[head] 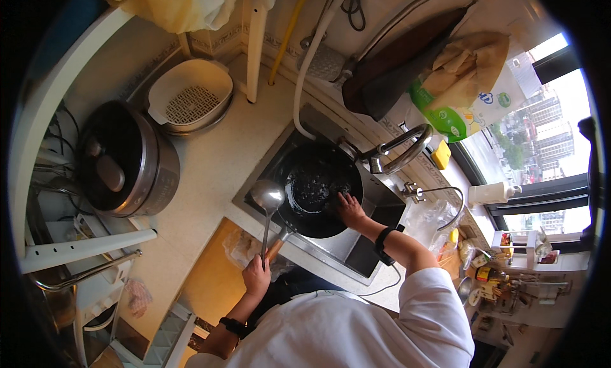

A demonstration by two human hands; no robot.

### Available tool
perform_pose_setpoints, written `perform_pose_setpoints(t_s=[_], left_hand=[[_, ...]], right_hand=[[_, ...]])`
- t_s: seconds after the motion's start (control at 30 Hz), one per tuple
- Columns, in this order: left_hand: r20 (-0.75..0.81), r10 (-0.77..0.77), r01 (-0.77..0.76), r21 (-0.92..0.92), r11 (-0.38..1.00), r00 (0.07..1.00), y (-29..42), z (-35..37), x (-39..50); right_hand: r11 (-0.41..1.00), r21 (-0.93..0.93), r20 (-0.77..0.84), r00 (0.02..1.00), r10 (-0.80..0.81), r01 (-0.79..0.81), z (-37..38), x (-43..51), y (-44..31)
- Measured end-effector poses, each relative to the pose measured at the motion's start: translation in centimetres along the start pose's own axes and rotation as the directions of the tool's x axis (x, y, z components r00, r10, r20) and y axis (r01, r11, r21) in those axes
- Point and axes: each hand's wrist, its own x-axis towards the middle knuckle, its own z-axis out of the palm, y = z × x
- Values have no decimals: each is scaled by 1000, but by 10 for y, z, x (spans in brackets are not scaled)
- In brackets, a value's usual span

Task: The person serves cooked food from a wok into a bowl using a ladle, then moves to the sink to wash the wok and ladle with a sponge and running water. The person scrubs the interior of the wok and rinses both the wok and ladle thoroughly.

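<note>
A black wok (305,182) with a wet, shiny inside rests over the stainless steel sink (377,241). My left hand (257,275) grips the long handle of a metal ladle (267,196), whose bowl hangs beside the wok's left rim. The wok's wooden handle (275,248) runs to the same hand; whether my fingers also wrap it is hard to see. Fingers spread, my right hand (351,210) reaches inside the wok at its right side and appears to touch the surface. Nothing shows in that hand.
A chrome faucet (396,148) arches behind the wok, near a yellow sponge (441,155). On the left counter stand a rice cooker (129,163) and a cream-coloured draining basket (191,93). A white hose (305,72) drops into the sink. Bottles (491,274) and utensils crowd the far right.
</note>
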Motion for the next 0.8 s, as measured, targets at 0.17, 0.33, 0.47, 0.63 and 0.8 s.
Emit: perform_pose_setpoints(t_s=[0.17,0.33,0.47,0.63,0.8], left_hand=[[3,-9,9,6,1000,1000,4,-3,1],[22,-7,6,29,1000,1000,7,-6,3],[30,-7,7,-1,1000,1000,9,-9,4],[43,-22,23,-19,1000,999,15,-12,5],[63,-65,67,-28,997,996,18,-14,7]], right_hand=[[915,109,-109,920,-377,388,-5,46,-91],[949,204,-600,797,-72,239,-34,121,-30],[932,177,-400,842,361,-315,0,71,-14],[844,534,-41,998,-36,53,6,51,-106],[916,371,-560,824,89,154,-26,113,-38]])
